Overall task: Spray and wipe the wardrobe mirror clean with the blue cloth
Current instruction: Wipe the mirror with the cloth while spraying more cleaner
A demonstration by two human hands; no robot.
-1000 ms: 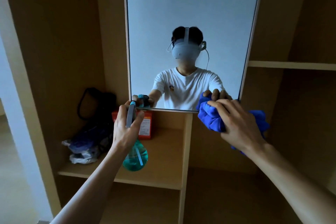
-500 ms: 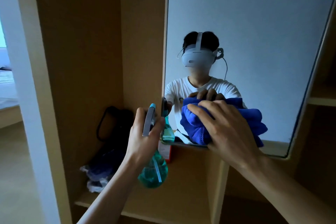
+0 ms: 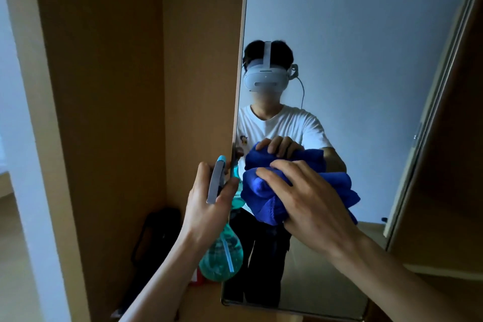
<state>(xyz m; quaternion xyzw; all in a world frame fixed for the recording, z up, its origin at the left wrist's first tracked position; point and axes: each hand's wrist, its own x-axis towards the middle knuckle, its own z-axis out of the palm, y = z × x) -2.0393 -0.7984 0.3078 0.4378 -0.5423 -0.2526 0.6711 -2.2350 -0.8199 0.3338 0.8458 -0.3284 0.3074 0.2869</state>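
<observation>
The wardrobe mirror (image 3: pixel 366 34) fills the right half of the view and reflects a person in a white shirt. My right hand (image 3: pixel 305 201) presses a bunched blue cloth (image 3: pixel 264 191) against the glass in its lower left part, fingers curled over the cloth. Just left of the mirror's edge, my left hand (image 3: pixel 206 204) grips the neck of a spray bottle (image 3: pixel 222 259) filled with teal liquid, its grey trigger head pointing up. The bottle hangs upright beside the mirror's left edge.
Wooden wardrobe panels (image 3: pixel 117 86) stand to the left of the mirror. A dark bag (image 3: pixel 156 240) lies low in the left compartment, and a red box (image 3: pixel 197 278) shows behind the bottle. A wooden shelf edge (image 3: pixel 444 272) sits at the right.
The view has moved closer and to the left, so the mirror looks larger. My right hand has pushed the cloth up from the mirror's bottom edge onto the glass. My left hand rose with the bottle.
</observation>
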